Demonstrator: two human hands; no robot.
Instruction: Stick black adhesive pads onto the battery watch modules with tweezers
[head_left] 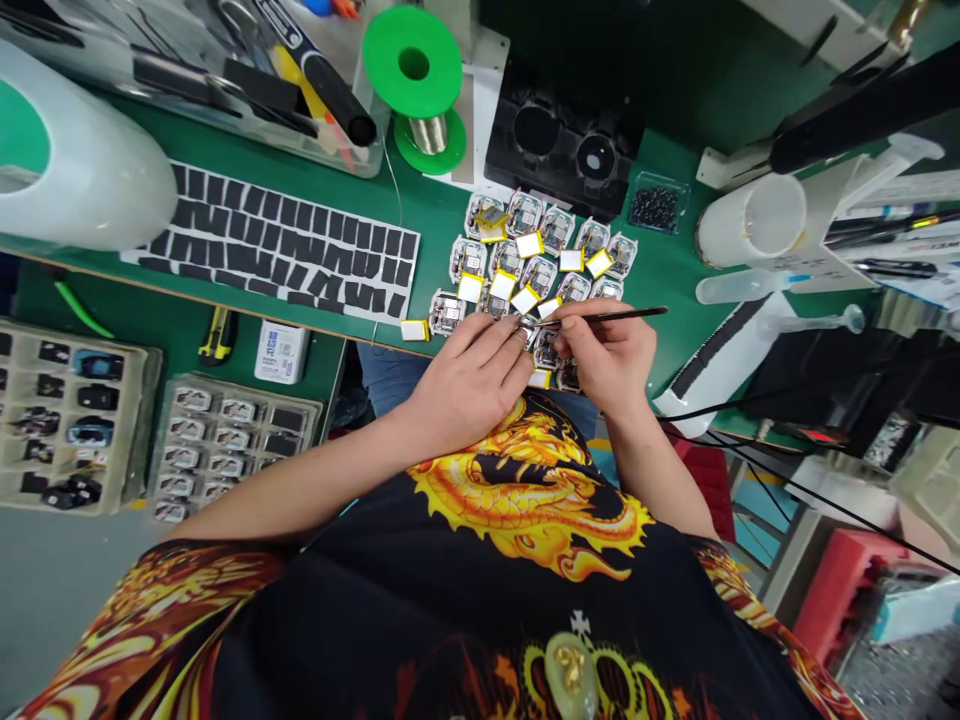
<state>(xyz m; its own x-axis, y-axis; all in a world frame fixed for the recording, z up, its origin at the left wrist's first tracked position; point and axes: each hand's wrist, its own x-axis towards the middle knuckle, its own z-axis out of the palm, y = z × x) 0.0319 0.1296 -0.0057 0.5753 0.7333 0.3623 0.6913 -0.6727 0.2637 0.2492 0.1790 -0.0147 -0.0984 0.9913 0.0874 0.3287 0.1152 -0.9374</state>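
Observation:
In the head view my right hand [611, 355] grips a pair of dark, thin tweezers [630, 314], whose tips point left toward my left fingertips. My left hand [480, 375] has its fingers pressed together, holding a small electronic unit [528, 326] mostly hidden under them. Around both hands lie several similar open units with circuit boards [448, 312], in uneven rows on the green bench. Many have a flat silver battery with yellow edging [529, 244] beside or on them. Another such battery [415, 330] lies left of my left hand.
A sheet of black adhesive pieces [300, 240] lies to the left. Behind stand a green solder spool [431, 90], a black fixture [562, 150] and a tray of screws [654, 205]. At right is a white cup [750, 220]. Trays of parts [225, 440] sit lower left.

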